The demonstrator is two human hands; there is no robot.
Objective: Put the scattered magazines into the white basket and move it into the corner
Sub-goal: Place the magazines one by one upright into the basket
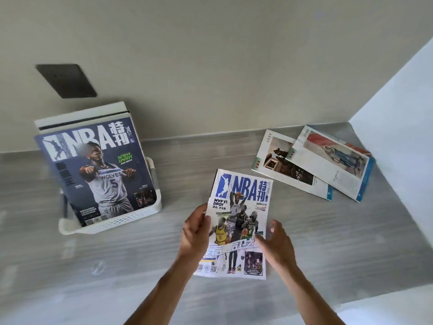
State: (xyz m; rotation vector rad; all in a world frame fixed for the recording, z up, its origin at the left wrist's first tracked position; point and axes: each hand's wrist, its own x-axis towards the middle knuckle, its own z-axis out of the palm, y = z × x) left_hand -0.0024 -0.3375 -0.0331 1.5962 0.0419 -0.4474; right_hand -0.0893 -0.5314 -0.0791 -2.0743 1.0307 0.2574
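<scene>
A white-and-blue NBA magazine (pixel 241 214) lies in the middle of the grey surface. My left hand (pixel 195 231) grips its left edge, thumb on the cover. My right hand (pixel 276 245) rests on its right side with fingers spread. The white perforated basket (pixel 121 220) stands at the left by the wall. A dark blue NBA magazine (pixel 98 170) leans upright in it, with other white-edged magazines (pixel 82 117) behind. Two more magazines, one with a dark painting (pixel 288 167) and one with a blue edge (pixel 335 160), lie overlapped at the back right.
A dark wall socket (pixel 66 80) sits above the basket. The beige back wall meets a white side wall (pixel 398 109) at the far right corner, just behind the two overlapped magazines. The grey surface (pixel 164 254) stretches between the basket and my hands.
</scene>
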